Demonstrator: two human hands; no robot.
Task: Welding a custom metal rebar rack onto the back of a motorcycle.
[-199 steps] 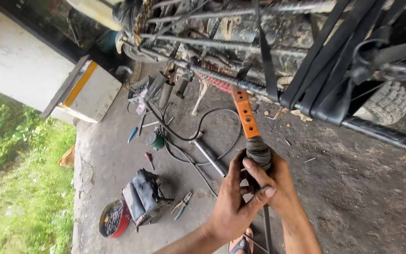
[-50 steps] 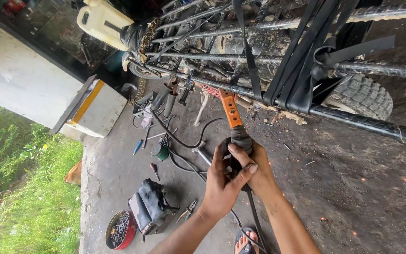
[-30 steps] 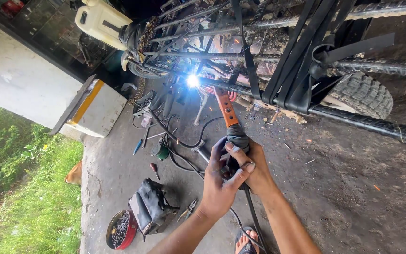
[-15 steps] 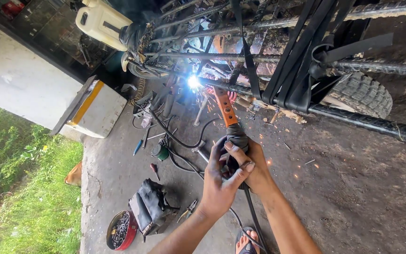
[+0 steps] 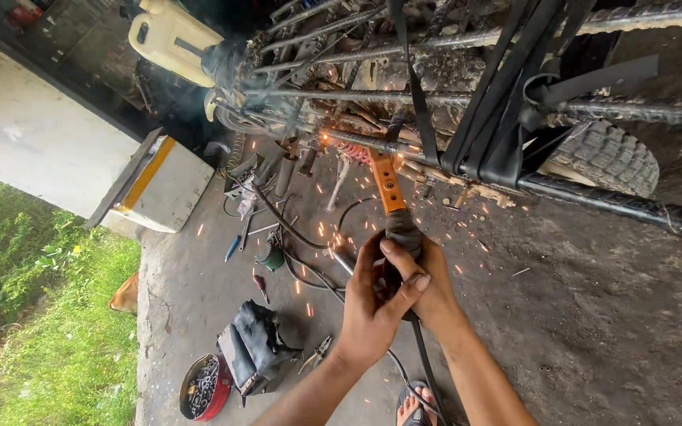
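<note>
An orange welding holder (image 5: 389,189) is gripped at its dark handle by both hands: the left hand (image 5: 372,304) is wrapped around it with fingers clenched, and the right hand (image 5: 436,288) is closed on it from behind. Its tip is held against a rusty frame (image 5: 436,87), and sparks (image 5: 317,229) are scattered over the floor (image 5: 593,315).

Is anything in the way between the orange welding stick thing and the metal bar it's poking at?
Nothing visible. Both hands, left hand and right hand, grip the orange electrode holder, and its tip reaches the rusty bar directly, with sparks falling.
</note>
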